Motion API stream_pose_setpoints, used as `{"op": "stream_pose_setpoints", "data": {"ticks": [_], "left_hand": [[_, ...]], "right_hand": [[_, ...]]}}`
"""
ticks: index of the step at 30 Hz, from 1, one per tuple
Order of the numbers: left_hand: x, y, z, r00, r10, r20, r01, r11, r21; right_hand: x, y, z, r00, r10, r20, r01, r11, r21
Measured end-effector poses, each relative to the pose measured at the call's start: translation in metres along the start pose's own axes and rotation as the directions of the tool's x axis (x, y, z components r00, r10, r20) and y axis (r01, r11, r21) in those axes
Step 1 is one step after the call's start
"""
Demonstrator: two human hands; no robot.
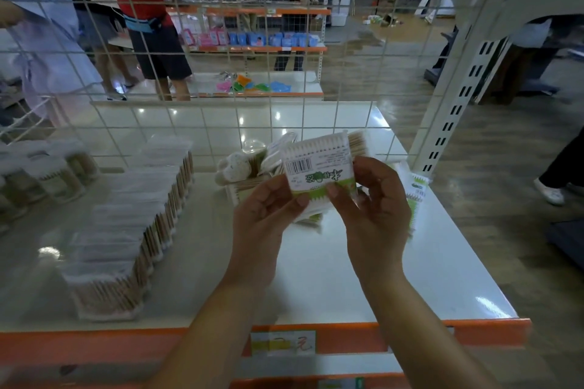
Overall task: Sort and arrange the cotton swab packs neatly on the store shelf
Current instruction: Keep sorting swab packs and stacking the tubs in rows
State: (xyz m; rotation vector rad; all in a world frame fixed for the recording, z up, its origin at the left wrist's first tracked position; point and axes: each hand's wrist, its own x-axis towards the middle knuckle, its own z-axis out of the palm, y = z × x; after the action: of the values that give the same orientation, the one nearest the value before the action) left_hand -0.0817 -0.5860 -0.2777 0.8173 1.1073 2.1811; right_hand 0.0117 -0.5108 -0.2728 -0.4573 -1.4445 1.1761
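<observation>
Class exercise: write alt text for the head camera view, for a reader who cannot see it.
Both hands, left hand and right hand, hold one cotton swab pack above a white shelf. A neat row of packs stands to the left; a loose pile lies behind.

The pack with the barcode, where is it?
In the head view, the pack is held up by both hands, left hand, right hand, above the loose pile.

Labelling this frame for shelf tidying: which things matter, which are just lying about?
Job: held pack, left hand, right hand, loose pile, neat row, shelf.
Not: jars, price tag, wire grid.
</observation>
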Motion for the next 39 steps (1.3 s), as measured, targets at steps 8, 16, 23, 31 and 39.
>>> {"op": "stream_pose_setpoints", "data": {"ticks": [8,16,23,31,39], "left_hand": [[0.008,0.018,-0.013,0.994,0.110,0.010,-0.110,0.990,0.089],[0.012,0.036,-0.018,0.995,0.077,0.063,-0.091,0.960,0.265],[0.013,0.035,-0.020,0.995,0.012,0.103,-0.050,0.926,0.375],[0.015,0.033,-0.027,0.965,-0.170,0.201,0.168,0.985,0.025],[0.002,0.020,-0.012,0.960,-0.217,0.178,0.222,0.975,-0.009]], "right_hand": [[0.001,0.001,-0.008,0.989,0.108,0.103,-0.111,0.993,0.033],[-0.002,0.001,-0.013,0.912,0.225,0.343,-0.206,0.974,-0.090],[-0.003,-0.002,-0.010,0.894,0.253,0.369,-0.221,0.967,-0.127],[-0.005,-0.014,-0.008,0.921,0.298,0.250,-0.352,0.912,0.212],[-0.009,-0.024,-0.009,0.883,0.421,0.207,-0.468,0.818,0.334]]}}
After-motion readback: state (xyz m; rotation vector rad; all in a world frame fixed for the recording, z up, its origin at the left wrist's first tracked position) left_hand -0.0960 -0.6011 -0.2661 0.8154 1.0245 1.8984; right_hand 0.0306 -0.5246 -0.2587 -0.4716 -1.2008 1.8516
